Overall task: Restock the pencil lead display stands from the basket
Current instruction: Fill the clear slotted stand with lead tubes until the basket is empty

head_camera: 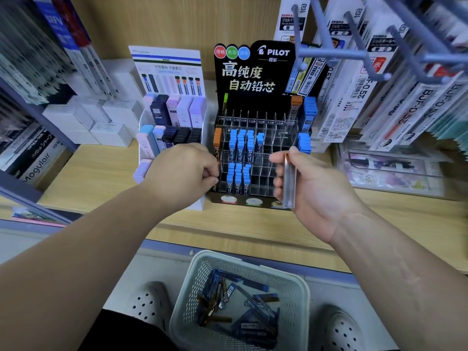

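— Where's the lead tube (289, 181)?
— Upright in the right hand (311, 183), thumb and fingers curled round it, before the black display stand (253, 97) on the counter (101, 173)
— And the left hand (182, 171)?
— Fingers curled at the stand's left edge; whether they pinch anything, I cannot tell
— The basket (301, 287)?
— On the floor below, lead cases (228, 297) inside

White boxes (101, 122) sat stacked at the shelf's (101, 178) left rear. A clear case (387, 171) lay at its right edge, beneath hanging refill packs (379, 97).
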`<state>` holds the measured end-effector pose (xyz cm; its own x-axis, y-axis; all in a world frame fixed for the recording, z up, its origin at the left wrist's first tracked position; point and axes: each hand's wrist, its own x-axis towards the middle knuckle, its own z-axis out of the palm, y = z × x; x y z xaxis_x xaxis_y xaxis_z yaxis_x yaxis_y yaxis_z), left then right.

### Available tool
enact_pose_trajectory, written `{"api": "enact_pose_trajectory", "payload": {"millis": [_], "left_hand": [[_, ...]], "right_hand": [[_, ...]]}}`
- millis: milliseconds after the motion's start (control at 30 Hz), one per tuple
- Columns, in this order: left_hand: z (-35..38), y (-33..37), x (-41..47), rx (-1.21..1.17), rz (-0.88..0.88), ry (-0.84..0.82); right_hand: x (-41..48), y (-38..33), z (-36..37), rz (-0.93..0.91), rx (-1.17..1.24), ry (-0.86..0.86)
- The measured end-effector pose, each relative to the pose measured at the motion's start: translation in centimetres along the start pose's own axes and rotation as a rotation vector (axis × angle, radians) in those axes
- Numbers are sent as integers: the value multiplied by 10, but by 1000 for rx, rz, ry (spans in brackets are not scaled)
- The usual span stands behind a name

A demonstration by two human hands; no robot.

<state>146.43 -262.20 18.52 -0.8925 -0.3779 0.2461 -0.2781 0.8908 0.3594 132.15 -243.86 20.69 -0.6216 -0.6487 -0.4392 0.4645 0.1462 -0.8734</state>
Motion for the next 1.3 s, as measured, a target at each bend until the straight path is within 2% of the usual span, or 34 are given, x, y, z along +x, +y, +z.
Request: {"api": "enact_pose_trajectory", "payload": {"millis": [100, 267, 367, 400, 467, 533, 700, 767, 867, 933, 1067, 1167, 1233, 1300], "left_hand": [[3, -3, -1, 15, -16, -4], [-6, 6, 0, -32, -64, 63], [-18, 31, 3, -422, -193, 87], [-20, 42, 5, -573, -233, 61], [-17, 60, 4, -708, -253, -19], [-9, 72, 2, -677, -205, -58], [2, 79, 2, -456, -67, 158], [0, 77, 5, -348, 9, 188], [1, 75, 9, -265, 23, 180], [3, 77, 12, -338, -18, 110], [-1, 83, 18, -642, -256, -124], [-1, 81, 21, -718, -297, -170], [4, 74, 23, -583, -257, -53], [4, 64, 24, -314, -207, 121]], "right_hand": [[0, -1, 1, -88, -195, 61], [1, -19, -2, -231, -281, 124], [0, -28, -4, -276, -195, 133], [-2, -28, -3, -288, -180, 132], [-5, -25, 1, -320, -136, 114], [-5, -21, 7, -345, -94, 117], [-2, -18, 11, -321, -52, 175], [-3, -20, 8, -304, -36, 165], [-5, -21, 3, -312, -8, 137], [-5, -21, 0, -329, 21, 132], [-4, -24, -11, -415, -3, 101], [-3, -26, -16, -499, -107, 115], [0, -28, -20, -549, -190, 179], [2, -32, -24, -601, -253, 245]]}}
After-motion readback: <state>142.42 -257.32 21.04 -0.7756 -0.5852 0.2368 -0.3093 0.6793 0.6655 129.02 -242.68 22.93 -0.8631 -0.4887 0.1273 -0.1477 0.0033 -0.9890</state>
